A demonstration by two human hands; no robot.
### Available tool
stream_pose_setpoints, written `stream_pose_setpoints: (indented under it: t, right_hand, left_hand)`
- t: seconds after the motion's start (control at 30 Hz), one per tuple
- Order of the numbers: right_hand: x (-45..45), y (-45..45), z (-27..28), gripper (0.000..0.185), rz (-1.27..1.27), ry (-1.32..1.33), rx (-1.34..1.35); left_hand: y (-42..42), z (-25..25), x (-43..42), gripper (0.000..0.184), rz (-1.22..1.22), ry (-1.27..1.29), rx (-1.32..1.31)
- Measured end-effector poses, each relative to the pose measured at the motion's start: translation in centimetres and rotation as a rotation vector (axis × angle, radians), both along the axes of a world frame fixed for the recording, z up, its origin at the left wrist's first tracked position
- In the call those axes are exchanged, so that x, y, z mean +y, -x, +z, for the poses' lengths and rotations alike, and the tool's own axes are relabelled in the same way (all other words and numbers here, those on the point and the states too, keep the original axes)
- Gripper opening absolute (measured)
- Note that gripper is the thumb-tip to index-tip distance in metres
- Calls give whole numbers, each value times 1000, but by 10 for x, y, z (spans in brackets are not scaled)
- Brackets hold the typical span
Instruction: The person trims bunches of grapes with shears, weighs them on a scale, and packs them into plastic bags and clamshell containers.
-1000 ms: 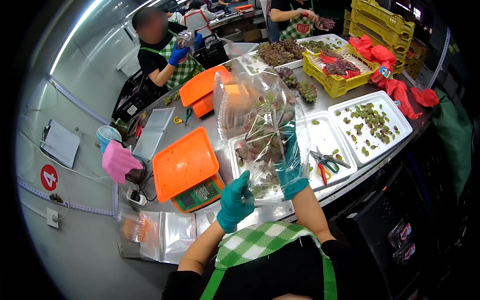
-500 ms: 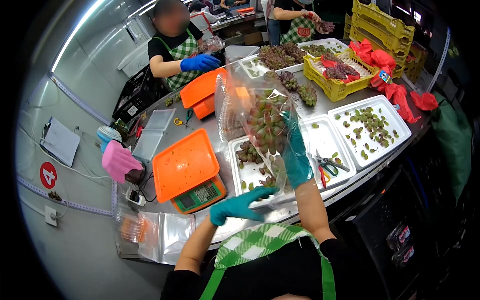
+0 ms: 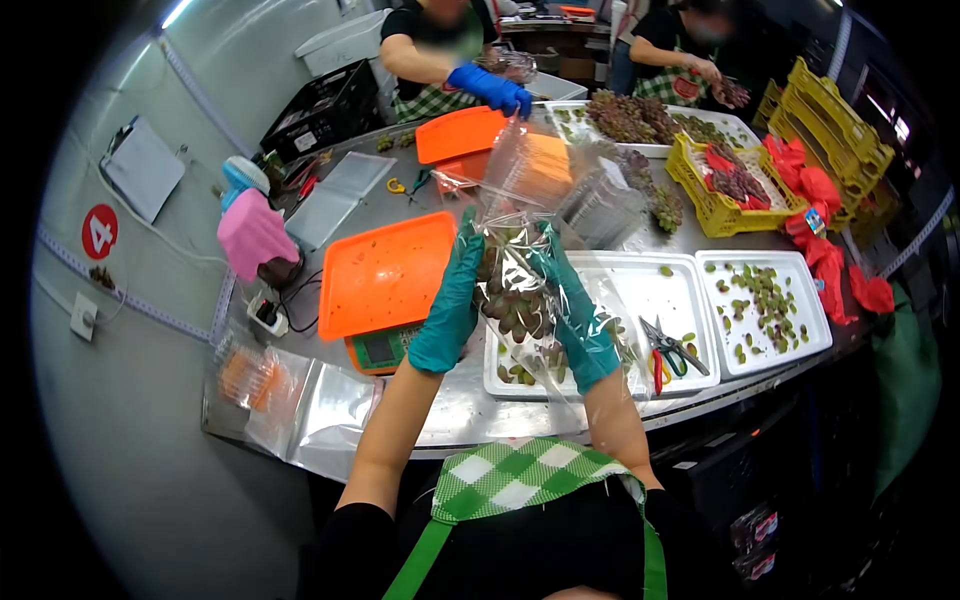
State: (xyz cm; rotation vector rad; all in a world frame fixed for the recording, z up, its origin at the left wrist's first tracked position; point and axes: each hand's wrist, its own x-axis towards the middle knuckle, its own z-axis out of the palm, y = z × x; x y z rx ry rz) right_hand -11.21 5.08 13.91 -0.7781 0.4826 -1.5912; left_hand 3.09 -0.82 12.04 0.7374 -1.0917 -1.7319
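A clear plastic bag with a bunch of reddish-green grapes inside is held upright between my two teal-gloved hands. My left hand presses on its left side, with the fingertips near the top of the grapes. My right hand grips the opposite side, the clear film draped over its wrist. The grapes hang above a white tray that holds loose grapes, partly hidden by the bag and my right hand. An orange-topped scale stands just left of my left hand.
Red- and green-handled scissors lie in a white tray, beside another tray of loose grapes. A yellow crate stands behind. Stacked clear bags are beyond my hands. A co-worker's blue-gloved hand is across the table. Flat bags lie front left.
My left hand has risen from below to the bag's left side. The bagged grapes have come lower and slightly left, with my right hand still on them. My view has shifted.
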Motion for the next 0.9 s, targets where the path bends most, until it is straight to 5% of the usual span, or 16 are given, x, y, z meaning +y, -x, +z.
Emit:
stream_pose_setpoints:
  t: [0.23, 0.3, 0.33, 0.37, 0.43, 0.53, 0.63, 0.67, 0.73, 0.83, 0.87, 0.9]
  right_hand:
    - [-21, -63, 15, 83, -15, 235, 789]
    - [-30, -97, 24, 85, 105, 316, 956]
    - [-28, -115, 42, 102, 381, 125, 887]
    - [-34, -134, 31, 102, 283, 374, 1019]
    - [-35, -170, 25, 99, 525, 362, 902]
    - [-25, -223, 20, 92, 221, 820, 1240]
    - [-7, -264, 0, 86, 213, 902, 1325]
    - [-2, -277, -6, 80, 321, 962, 1144]
    - [12, -296, -5, 71, 503, 1055, 1166]
    - [18, -324, -19, 62, 802, 1314, 1090]
    - [20, -325, -28, 56, 625, 1486, 1196]
    - [17, -331, -43, 53, 926, 1367, 1149]
  left_hand:
    - [-53, -37, 22, 70, -134, -74, 645]
    - [-78, -60, 23, 74, -72, -9, 851]
    - [-86, -51, 32, 77, -8, 29, 922]
    - [-93, -46, 37, 77, 402, 91, 632]
    - [-127, -62, 42, 73, 564, 157, 608]
    - [-175, -76, 65, 69, 708, 171, 918]
    - [-244, -117, 101, 61, 709, 311, 850]
    - [-264, -122, 106, 63, 1094, 186, 547]
    - [-320, -167, 132, 55, 1195, 363, 404]
    - [-354, -125, 170, 41, 1566, 305, 571]
    - [-370, -135, 184, 50, 1484, 394, 679]
    - [-392, -151, 211, 60, 1397, 476, 785]
